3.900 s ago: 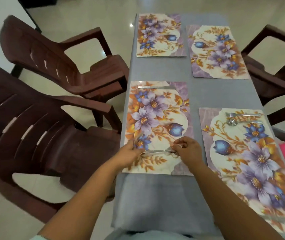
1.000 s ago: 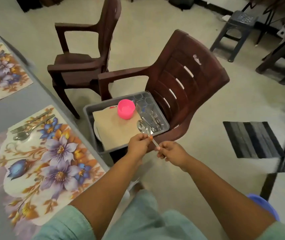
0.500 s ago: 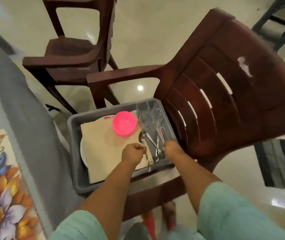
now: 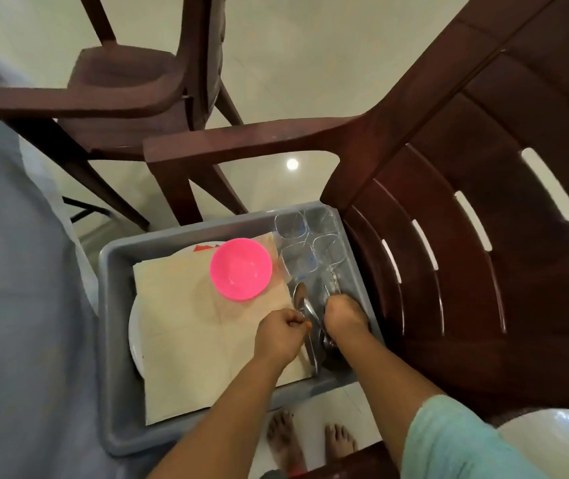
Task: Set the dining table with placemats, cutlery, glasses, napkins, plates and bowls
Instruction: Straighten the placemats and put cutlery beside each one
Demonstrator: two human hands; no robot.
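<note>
Grey tub (image 4: 110, 305) on chair: left hand (image 4: 281, 335) pinches spoon (image 4: 305, 305), bowl away; right hand (image 4: 345, 318) grips cutlery alongside.

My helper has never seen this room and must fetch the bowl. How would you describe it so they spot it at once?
Find the grey tub on the seat of the dark brown chair. Inside, on the beige napkins, left of the clear glasses, sits the pink bowl. It is the only bright, round thing there.

Home dining area: plastic armchairs (image 4: 466, 209), tiled floor (image 4: 293, 63)
</note>
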